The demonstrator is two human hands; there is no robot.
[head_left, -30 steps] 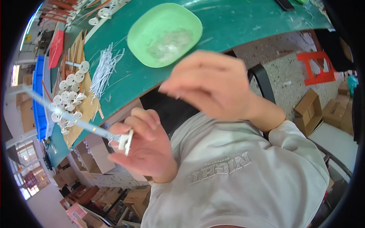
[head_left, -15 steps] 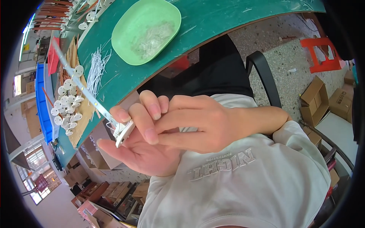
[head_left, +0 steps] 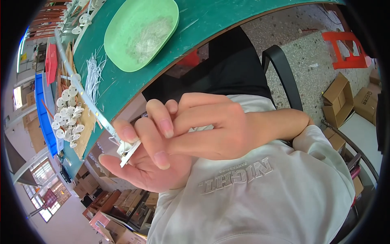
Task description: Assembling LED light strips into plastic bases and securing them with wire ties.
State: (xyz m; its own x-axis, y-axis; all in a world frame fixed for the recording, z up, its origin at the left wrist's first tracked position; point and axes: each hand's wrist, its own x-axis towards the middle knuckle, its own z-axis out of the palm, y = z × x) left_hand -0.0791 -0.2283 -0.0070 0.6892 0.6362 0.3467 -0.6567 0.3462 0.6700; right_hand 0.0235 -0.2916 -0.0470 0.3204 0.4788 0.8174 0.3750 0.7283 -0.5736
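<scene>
My left hand (head_left: 162, 173) is palm up with its fingers curled over. Between its fingers and thumb sits a small white plastic end piece (head_left: 129, 153), with thin wires beside it. From that piece a pale LED strip (head_left: 91, 97) runs up and away to the far left, over the bench edge. My right hand (head_left: 213, 130) comes in from the right, across the left hand and touching it. Its fingers point left and are bent together. Their tips are hidden behind the left fingers, so what they hold cannot be made out.
A green tray (head_left: 122, 24) with clear small bits stands on the green bench (head_left: 211, 18). White wires (head_left: 94, 77) and a cluster of round white plastic pieces (head_left: 67, 110) lie left, near a blue bin (head_left: 45, 118). A red stool (head_left: 345, 51) and cardboard boxes (head_left: 339, 99) are at right.
Both hands stay together with the white end piece in the left, which has tilted and shifted slightly down-left. The bench and tray appear a little further left in view.
</scene>
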